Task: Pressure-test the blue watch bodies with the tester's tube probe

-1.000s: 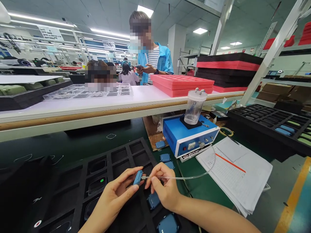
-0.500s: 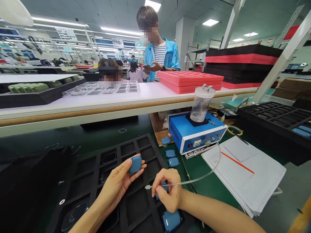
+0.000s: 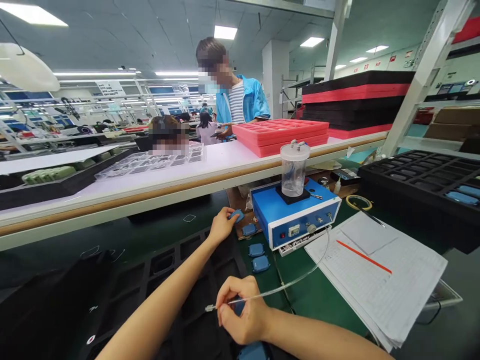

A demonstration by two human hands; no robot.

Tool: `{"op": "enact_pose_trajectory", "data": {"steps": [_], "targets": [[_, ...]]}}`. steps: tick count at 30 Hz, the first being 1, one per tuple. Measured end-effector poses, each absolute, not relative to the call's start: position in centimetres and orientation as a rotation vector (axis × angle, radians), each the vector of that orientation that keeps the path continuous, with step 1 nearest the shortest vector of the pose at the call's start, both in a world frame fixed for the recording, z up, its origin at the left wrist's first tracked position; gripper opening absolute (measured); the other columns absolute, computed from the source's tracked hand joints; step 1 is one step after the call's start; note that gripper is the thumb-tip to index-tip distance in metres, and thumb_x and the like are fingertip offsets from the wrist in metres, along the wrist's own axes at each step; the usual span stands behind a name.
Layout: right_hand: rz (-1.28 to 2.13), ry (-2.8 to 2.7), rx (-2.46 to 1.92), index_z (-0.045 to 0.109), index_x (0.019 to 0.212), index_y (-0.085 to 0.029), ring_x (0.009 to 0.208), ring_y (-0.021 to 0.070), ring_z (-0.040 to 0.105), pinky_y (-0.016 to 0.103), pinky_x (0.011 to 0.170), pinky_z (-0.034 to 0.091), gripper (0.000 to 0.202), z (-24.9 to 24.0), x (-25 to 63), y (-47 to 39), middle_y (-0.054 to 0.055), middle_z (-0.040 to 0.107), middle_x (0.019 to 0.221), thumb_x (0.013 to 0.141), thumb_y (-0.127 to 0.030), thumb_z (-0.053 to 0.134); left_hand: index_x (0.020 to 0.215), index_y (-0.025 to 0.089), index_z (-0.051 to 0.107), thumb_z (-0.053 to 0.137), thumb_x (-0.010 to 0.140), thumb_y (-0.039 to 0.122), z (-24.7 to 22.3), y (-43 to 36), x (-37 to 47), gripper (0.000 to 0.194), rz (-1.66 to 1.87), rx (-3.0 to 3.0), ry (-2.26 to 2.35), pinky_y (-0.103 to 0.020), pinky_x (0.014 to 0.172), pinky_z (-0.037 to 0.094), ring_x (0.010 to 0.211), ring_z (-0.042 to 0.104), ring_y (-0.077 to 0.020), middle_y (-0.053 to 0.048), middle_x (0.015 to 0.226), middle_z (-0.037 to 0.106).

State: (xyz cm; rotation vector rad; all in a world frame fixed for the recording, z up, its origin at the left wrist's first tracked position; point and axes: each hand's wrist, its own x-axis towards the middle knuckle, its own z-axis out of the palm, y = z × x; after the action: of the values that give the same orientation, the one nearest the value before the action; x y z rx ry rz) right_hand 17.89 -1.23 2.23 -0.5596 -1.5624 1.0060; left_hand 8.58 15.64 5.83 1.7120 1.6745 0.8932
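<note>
At the far end of the black foam tray (image 3: 204,287), my left hand (image 3: 221,226) pinches a blue watch case (image 3: 237,216) by its edge. That case is over or on a brown board. Closer to me, my right hand (image 3: 245,312) grips a clear thin tube (image 3: 292,283) between thumb and fingers. The tube's whitish connector tip (image 3: 210,308) points left, above the tray. Another blue case (image 3: 239,306) shows partly behind my right fingers, and one more (image 3: 254,351) lies below that hand. Several blue cases (image 3: 260,264) stand in a row right of the tray.
The tube runs to a blue machine (image 3: 296,212) with a clear canister (image 3: 294,170) on top. Papers (image 3: 375,275) with a red strip lie at right. A white shelf edge (image 3: 150,192) crosses above, carrying red foam trays (image 3: 281,135). Across it stands a person in blue (image 3: 240,102).
My left hand has carried the blue case from above the tray away from me to the brown board. My right hand still holds the tube. The view has tilted up slightly.
</note>
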Motion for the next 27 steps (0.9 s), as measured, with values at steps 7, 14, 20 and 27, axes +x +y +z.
{"op": "enact_pose_trajectory", "data": {"steps": [7, 14, 20, 27], "targets": [[0.967, -1.500, -0.541, 0.044, 0.057, -0.019, 0.030, 0.0069, 0.035, 0.018, 0.035, 0.028, 0.003, 2.6, 17.6, -1.3, -0.005, 0.042, 0.041, 0.057, -0.016, 0.045, 0.100, 0.014, 0.060, 0.054, 0.086, 0.033, 3.0, 19.5, 10.1, 0.024, 0.529, 2.040, 1.787, -0.043, 0.085, 0.047, 0.094, 0.059, -0.0205, -0.007, 0.102, 0.062], [0.975, -1.515, -0.551, 0.045, 0.057, -0.019, 0.029, 0.0068, 0.035, 0.018, 0.034, 0.027, 0.004, 2.5, 17.5, -1.1, -0.006, 0.040, 0.040, 0.057, -0.016, 0.045, 0.101, 0.015, 0.060, 0.053, 0.086, 0.037, 3.0, 19.1, 10.7, 0.027, 0.471, 2.209, 1.907, -0.045, 0.088, 0.044, 0.098, 0.058, -0.0215, -0.007, 0.104, 0.063], [0.935, -1.611, -0.642, 0.047, 0.060, -0.019, 0.031, 0.0078, 0.036, 0.019, 0.037, 0.031, 0.004, 2.6, 18.0, -1.3, -0.006, 0.041, 0.039, 0.061, -0.016, 0.044, 0.111, 0.013, 0.057, 0.038, 0.091, 0.032, 7.4, 15.5, 6.2, 0.034, 0.573, 2.293, 1.978, -0.030, 0.091, 0.042, 0.106, 0.056, -0.0196, -0.011, 0.113, 0.062], [0.969, -1.711, -0.605, 0.048, 0.068, -0.019, 0.038, 0.0107, 0.046, 0.021, 0.043, 0.036, 0.005, 2.3, 18.7, -1.5, -0.004, 0.049, 0.045, 0.071, -0.017, 0.045, 0.077, 0.021, 0.068, 0.055, 0.073, 0.027, 9.5, 8.7, -5.1, 0.015, 0.061, 2.225, 2.145, -0.032, 0.073, 0.047, 0.080, 0.065, -0.0249, -0.006, 0.081, 0.070]]}}
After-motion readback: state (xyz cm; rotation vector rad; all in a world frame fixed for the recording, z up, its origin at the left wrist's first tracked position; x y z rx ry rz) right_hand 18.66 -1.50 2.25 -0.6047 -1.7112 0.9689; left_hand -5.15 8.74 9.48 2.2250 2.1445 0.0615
